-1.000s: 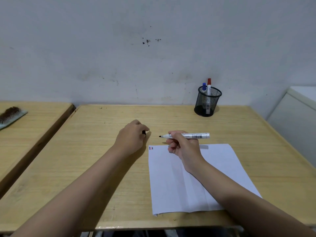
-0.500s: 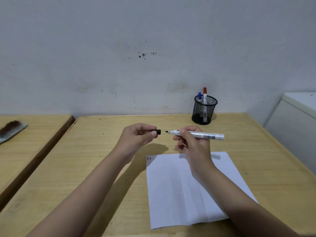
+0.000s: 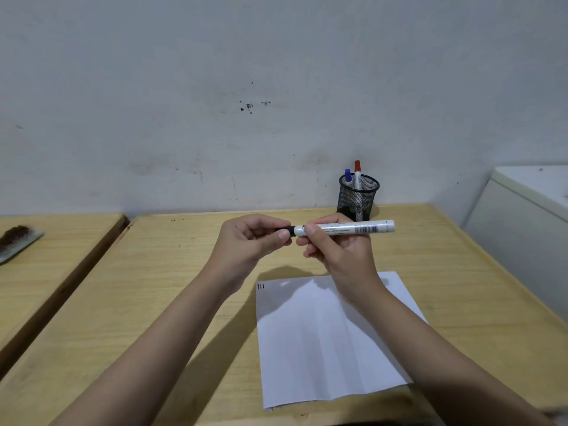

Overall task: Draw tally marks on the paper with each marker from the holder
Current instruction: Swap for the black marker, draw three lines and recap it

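Lying level above the bench's middle, long axis left to right, the black marker [image 3: 344,228] is pinched by the right hand [image 3: 338,250] while the left hand [image 3: 249,241] closes on its black cap [image 3: 287,231], the mesh holder [image 3: 358,196] nearer the right.

Left hand [image 3: 249,241] presses black cap [image 3: 285,231] onto marker [image 3: 344,227] in right hand [image 3: 338,256].

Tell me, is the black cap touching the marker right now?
Touching. The head view shows the black cap, pinched in the left hand, seated against the end of the marker held by the right hand, no gap.
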Demonstrator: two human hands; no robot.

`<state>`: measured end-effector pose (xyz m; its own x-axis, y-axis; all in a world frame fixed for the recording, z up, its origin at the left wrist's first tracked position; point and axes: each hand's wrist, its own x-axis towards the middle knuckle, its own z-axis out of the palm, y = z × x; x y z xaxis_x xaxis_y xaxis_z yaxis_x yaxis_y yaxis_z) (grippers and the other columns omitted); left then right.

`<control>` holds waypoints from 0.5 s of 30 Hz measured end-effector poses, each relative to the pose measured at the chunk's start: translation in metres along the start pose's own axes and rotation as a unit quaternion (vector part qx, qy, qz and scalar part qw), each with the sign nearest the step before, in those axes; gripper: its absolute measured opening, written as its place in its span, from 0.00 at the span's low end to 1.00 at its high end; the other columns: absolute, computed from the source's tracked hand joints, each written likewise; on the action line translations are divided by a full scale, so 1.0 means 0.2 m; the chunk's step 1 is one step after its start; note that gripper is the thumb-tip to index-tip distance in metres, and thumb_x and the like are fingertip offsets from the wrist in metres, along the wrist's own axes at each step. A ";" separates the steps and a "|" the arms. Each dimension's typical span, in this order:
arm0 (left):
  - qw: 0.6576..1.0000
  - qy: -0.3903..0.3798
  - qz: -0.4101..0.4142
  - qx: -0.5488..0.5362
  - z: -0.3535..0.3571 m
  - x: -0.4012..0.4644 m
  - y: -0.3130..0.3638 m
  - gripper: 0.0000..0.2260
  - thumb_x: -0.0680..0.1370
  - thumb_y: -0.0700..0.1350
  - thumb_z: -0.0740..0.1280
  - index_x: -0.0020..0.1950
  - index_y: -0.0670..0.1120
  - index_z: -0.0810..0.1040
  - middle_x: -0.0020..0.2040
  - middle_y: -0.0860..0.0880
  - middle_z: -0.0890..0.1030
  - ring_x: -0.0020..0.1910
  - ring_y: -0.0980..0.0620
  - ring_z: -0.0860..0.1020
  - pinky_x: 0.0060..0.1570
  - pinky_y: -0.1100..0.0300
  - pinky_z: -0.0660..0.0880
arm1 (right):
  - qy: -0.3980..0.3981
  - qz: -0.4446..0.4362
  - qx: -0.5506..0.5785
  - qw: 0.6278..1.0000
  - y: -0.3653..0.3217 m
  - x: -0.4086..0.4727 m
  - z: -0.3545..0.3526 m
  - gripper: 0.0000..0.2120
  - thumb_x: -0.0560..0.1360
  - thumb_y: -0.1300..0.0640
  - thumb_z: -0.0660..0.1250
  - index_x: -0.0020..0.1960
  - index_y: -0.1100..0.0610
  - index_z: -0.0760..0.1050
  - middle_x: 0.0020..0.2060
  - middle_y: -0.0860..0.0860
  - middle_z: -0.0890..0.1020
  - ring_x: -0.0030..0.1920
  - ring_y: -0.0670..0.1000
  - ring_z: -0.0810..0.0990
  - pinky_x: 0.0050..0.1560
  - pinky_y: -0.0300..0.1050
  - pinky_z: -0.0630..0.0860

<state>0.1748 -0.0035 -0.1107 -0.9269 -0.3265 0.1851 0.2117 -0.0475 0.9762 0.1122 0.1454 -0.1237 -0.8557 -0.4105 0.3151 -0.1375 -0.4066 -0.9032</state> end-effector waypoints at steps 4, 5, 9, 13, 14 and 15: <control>1.000 0.019 0.019 -0.001 0.04 0.00 0.01 0.06 0.69 0.33 0.70 0.42 0.42 0.82 0.36 0.49 0.85 0.38 0.52 0.82 0.48 0.62 0.79 | 0.000 0.052 -0.023 0.998 -0.02 0.01 0.01 0.04 0.74 0.57 0.68 0.42 0.58 0.77 0.32 0.52 0.84 0.33 0.48 0.79 0.36 0.42 0.77; 0.999 0.033 0.025 0.002 0.05 0.01 0.02 0.06 0.69 0.33 0.70 0.42 0.43 0.82 0.36 0.49 0.85 0.38 0.52 0.81 0.47 0.62 0.79 | -0.004 0.081 -0.060 0.995 -0.02 0.02 0.01 0.07 0.73 0.53 0.69 0.42 0.57 0.78 0.33 0.52 0.84 0.32 0.48 0.78 0.36 0.42 0.77; 0.993 0.100 0.062 0.033 0.08 0.05 0.04 0.06 0.69 0.34 0.72 0.41 0.45 0.83 0.37 0.49 0.84 0.38 0.54 0.80 0.42 0.66 0.76 | 0.000 -0.041 -0.291 0.956 -0.05 -0.01 0.00 0.09 0.69 0.55 0.73 0.36 0.57 0.76 0.27 0.49 0.78 0.27 0.44 0.73 0.32 0.35 0.71; 0.986 0.117 0.075 0.093 0.11 0.07 0.05 0.05 0.70 0.36 0.72 0.40 0.46 0.82 0.39 0.45 0.84 0.39 0.51 0.79 0.42 0.60 0.75 | -0.013 -0.274 -0.491 0.827 -0.14 0.08 -0.07 0.09 0.68 0.60 0.72 0.46 0.61 0.78 0.37 0.52 0.77 0.36 0.46 0.74 0.41 0.32 0.71; 0.986 0.108 0.077 0.105 0.12 0.08 0.05 0.05 0.70 0.37 0.73 0.40 0.46 0.82 0.39 0.45 0.84 0.38 0.51 0.79 0.41 0.60 0.75 | -0.028 -0.261 -0.527 0.808 -0.15 0.11 -0.10 0.12 0.67 0.58 0.71 0.50 0.61 0.78 0.40 0.54 0.76 0.39 0.50 0.75 0.43 0.39 0.74; 0.985 0.098 0.082 0.115 0.14 0.08 0.06 0.04 0.70 0.37 0.73 0.40 0.46 0.82 0.39 0.46 0.84 0.38 0.52 0.79 0.39 0.62 0.75 | -0.037 -0.243 -0.557 0.793 -0.16 0.15 -0.12 0.15 0.67 0.56 0.70 0.52 0.61 0.79 0.41 0.55 0.76 0.42 0.54 0.76 0.44 0.46 0.75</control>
<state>0.1542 0.0165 -0.0938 -0.8043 -0.4887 0.3382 0.2560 0.2287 0.9392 0.0797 0.1658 -0.0928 -0.5400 -0.4901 0.6843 -0.8334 0.4252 -0.3531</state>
